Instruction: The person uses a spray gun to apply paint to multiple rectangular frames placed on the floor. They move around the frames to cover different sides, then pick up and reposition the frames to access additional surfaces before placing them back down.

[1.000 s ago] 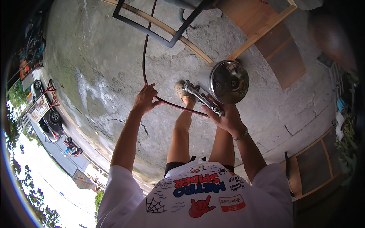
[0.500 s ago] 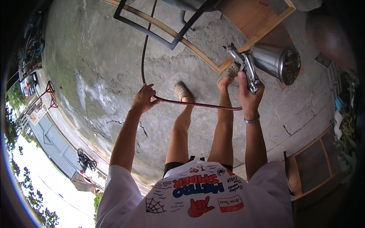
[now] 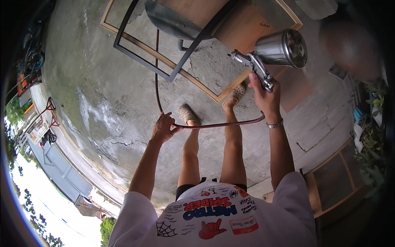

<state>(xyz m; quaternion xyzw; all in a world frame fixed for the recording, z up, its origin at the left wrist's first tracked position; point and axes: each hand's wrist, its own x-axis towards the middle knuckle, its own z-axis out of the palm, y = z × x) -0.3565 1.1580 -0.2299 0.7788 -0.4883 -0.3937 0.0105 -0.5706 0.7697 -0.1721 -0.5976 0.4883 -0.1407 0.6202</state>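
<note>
My right hand is wrapped round the handle of a silver spray gun. A shiny metal paint cup sits on the gun, tilted, and its nozzle points to the far left. From beneath my right wrist a dark red hose sags across to my left hand, whose fingers are closed on it. Past the left hand the hose runs away over the concrete and under the frames. Ahead of the gun are a dark-painted rectangular frame and a bare wooden frame; the dark one overlaps the wooden one.
A dark, rounded piece lies behind the dark frame, beside a brown board. My shoes stand on rough concrete near the wooden frame's corner. Another wooden frame is at the right, below leafy plants.
The spray gun in my right hand has risen and shifted left, its cup swinging upward. The frames appear lower in view. My left hand still holds the hose.
</note>
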